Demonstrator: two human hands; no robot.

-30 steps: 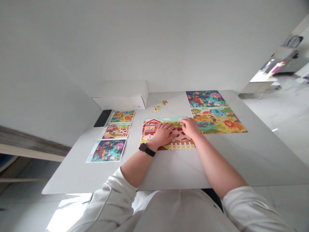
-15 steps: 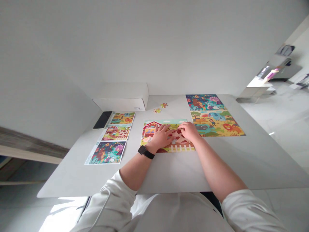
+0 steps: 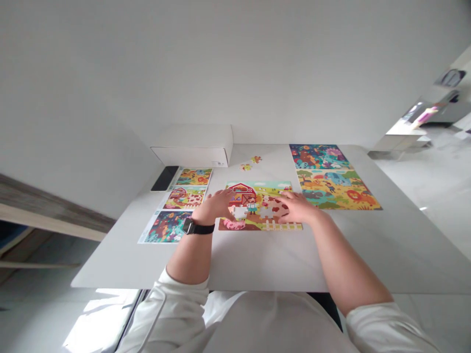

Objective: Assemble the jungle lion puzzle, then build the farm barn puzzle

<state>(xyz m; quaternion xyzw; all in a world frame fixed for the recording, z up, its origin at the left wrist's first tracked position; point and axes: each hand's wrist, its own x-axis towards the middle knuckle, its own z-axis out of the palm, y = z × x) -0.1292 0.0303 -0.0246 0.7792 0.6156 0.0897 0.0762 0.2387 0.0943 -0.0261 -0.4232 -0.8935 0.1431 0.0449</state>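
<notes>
A farm jigsaw puzzle (image 3: 253, 225) with a red barn, a farmer and a spotted cow lies flat in front of me. Two pale gaps show in it, one left of the farmer and one by the cow. At its left edge is my left hand (image 3: 215, 206), fingers apart, with a black watch on the wrist. My right hand (image 3: 297, 208) rests over the right edge beside the cow, its fingers spread. Neither hand holds anything. Two loose puzzle pieces, one yellowish (image 3: 245, 167) and one orange-brown (image 3: 256, 159), lie behind the puzzle.
On the right lie two finished-looking puzzles, a dark forest one (image 3: 318, 157) and a savanna one (image 3: 338, 190). Three printed pictures, including a farm card (image 3: 185, 197), line the left side near a black phone (image 3: 165, 178). A white box (image 3: 191, 156) stands against the wall.
My left hand has moved left off the puzzle's middle, uncovering the farmer and barn. My right hand has opened out at the right edge. The camera view has shifted slightly left.
</notes>
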